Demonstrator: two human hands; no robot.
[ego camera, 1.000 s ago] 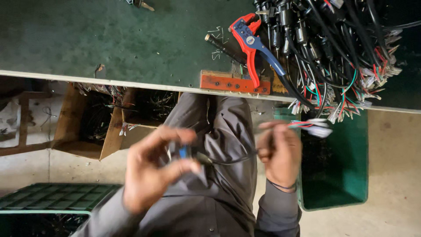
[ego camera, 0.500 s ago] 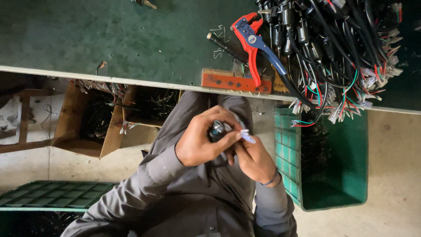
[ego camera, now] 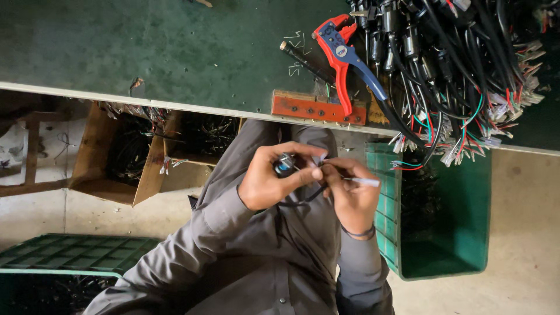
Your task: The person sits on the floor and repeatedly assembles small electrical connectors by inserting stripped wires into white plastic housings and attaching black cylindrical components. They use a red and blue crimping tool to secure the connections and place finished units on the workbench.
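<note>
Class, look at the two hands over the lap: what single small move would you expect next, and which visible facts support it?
Probably the right hand feeds its pale-tipped wire end into the small black connector pinched in the left hand. The two hands are pressed together, the fingertips meet at the connector, and a black cable loops beneath them.

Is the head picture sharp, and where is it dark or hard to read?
Head view: soft, even light, no strong glare; the left hand and right hand are fairly sharp, but the small dark part between them stays unclear; the cardboard box under the table lies in shadow.
</note>
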